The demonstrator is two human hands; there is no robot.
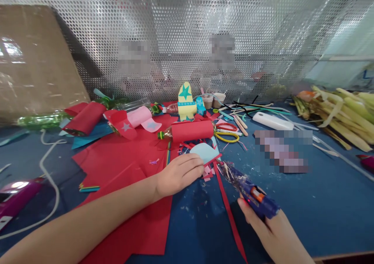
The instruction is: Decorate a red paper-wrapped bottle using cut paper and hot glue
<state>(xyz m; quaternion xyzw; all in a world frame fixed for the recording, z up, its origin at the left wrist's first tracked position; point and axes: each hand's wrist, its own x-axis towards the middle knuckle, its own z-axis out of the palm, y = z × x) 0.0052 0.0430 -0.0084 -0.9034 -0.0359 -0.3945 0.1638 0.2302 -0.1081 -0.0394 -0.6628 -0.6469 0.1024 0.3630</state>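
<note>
Nearest, the right hand (pixel 271 225) grasps a dark blue glue gun (pixel 246 186) from the lower right, thumb along its side, forearm slanting in from the bottom edge; the gun looks rigid and moderately weighty, best gripped by the handle, well back from its tip, which is matted with pale strands and likely hot; a long red strip (pixel 228 203) runs down the table (pixel 327 217) beside it, thin and easily creased; the left hand (pixel 179 174) reaches in from the lower left, back upward, fingers bent together over the near edge of a light blue paper piece (pixel 204 151), seemingly pinching it, though the thumb is hidden; this piece sits between the hands, just ahead of the gun's tip, with a short red strip (pixel 214 160) along its near edge; it should be light, fairly stiff and bendable, safest held by a margin; just beyond lie scissors (pixel 228 137) and a red-wrapped bottle (pixel 193 131); farther back stands a perforated metal screen (pixel 181 30).
</note>
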